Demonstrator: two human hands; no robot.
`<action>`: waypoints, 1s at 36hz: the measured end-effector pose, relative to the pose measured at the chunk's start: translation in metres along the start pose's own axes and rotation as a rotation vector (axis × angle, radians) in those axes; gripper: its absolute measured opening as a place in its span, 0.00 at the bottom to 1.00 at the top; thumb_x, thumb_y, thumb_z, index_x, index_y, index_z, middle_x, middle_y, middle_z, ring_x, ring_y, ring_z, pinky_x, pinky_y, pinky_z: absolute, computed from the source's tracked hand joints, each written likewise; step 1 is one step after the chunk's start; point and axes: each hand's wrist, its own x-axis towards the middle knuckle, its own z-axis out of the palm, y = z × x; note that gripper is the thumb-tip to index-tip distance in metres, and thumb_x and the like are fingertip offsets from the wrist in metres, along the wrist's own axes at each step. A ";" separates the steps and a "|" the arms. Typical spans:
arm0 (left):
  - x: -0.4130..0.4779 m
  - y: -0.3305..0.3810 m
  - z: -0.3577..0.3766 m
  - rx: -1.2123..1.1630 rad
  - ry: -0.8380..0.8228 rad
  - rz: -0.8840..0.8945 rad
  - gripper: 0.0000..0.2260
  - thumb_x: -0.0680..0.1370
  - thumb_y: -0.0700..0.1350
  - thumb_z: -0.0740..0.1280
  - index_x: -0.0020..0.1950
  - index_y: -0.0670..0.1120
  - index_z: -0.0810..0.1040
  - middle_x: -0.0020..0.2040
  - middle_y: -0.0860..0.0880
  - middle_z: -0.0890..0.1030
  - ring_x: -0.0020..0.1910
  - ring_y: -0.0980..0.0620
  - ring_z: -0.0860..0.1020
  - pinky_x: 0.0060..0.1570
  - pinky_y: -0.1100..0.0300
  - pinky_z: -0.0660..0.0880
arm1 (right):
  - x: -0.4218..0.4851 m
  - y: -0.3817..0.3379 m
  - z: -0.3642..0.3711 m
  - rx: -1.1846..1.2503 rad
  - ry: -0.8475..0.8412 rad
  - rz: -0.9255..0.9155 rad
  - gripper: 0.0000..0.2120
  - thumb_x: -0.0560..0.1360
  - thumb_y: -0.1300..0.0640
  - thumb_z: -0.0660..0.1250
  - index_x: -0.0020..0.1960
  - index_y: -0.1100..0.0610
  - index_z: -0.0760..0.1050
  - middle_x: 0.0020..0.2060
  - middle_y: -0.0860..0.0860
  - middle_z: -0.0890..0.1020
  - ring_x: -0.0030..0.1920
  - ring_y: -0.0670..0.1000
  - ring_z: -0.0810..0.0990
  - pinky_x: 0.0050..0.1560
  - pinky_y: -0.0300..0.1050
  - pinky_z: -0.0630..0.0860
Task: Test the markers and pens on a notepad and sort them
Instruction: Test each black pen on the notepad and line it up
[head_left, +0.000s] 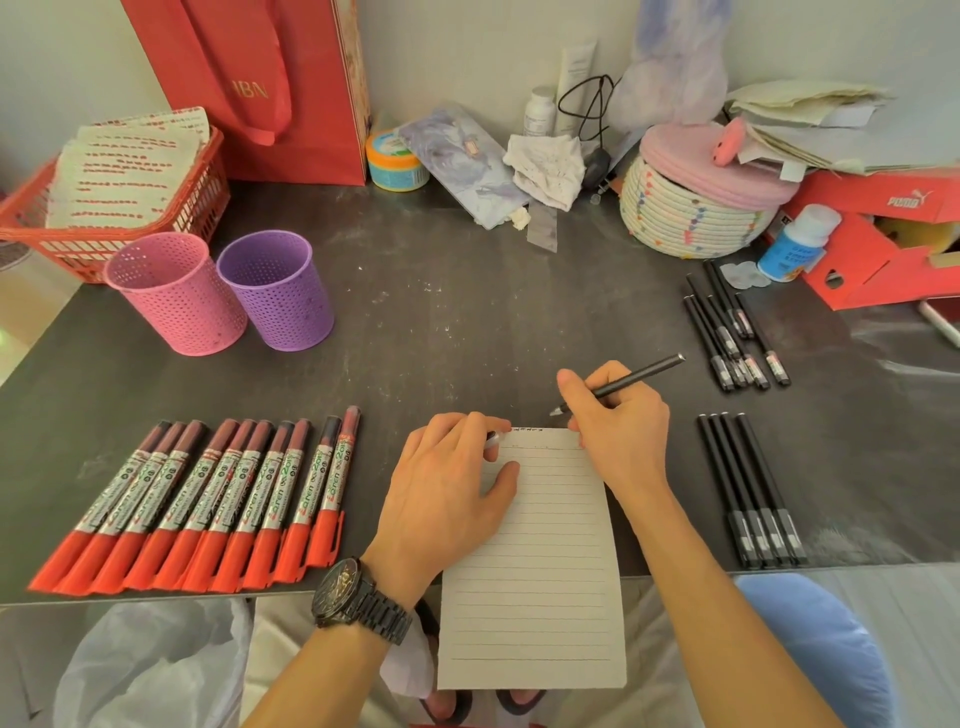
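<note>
The right hand (618, 421) grips a black pen (644, 371) with the fingers closed round its barrel. The tip points left and hangs just past the far edge of the notepad (535, 571), beside a short row of scribbles on the top line. The left hand (447, 488) rests on the notepad's far-left corner, and its thumb and forefinger pinch what looks like a small cap (492, 439). A black watch (358, 597) sits on that wrist. The notepad lies in the middle near part of the counter (467, 322), its near half hanging over the edge.

To the left, a row of red markers (197, 499) lies side by side, touching. Beyond them stand a pink cup (176, 293) and a purple cup (275, 291), just beside each other. On the right, four black pens (753, 493) lie in a neat near group, and a looser pile of pens (732, 332) lies farther off.

Along the far wall stand a red basket (31, 208) of papers, a red bag (249, 88), a woven basket (696, 213) with a pink lid, and a red shoebox (883, 234).
</note>
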 end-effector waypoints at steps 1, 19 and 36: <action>0.000 0.000 0.000 -0.002 -0.011 -0.008 0.12 0.78 0.58 0.64 0.60 0.58 0.72 0.48 0.65 0.72 0.57 0.61 0.69 0.58 0.61 0.64 | 0.000 -0.001 -0.001 0.021 0.009 0.005 0.15 0.77 0.48 0.72 0.34 0.52 0.74 0.25 0.48 0.81 0.25 0.41 0.79 0.32 0.27 0.71; -0.002 0.007 -0.017 -0.176 0.118 0.024 0.11 0.84 0.52 0.51 0.50 0.54 0.73 0.44 0.61 0.72 0.42 0.56 0.69 0.43 0.58 0.70 | -0.024 -0.011 -0.028 0.650 -0.067 0.197 0.08 0.77 0.54 0.65 0.40 0.49 0.78 0.36 0.62 0.84 0.24 0.52 0.74 0.25 0.41 0.70; -0.002 0.001 -0.013 -0.220 0.007 -0.052 0.14 0.78 0.64 0.56 0.60 0.65 0.72 0.49 0.74 0.72 0.49 0.67 0.72 0.41 0.73 0.67 | -0.038 -0.001 -0.030 0.587 -0.084 0.131 0.12 0.81 0.63 0.66 0.41 0.56 0.82 0.30 0.60 0.82 0.25 0.50 0.73 0.26 0.38 0.68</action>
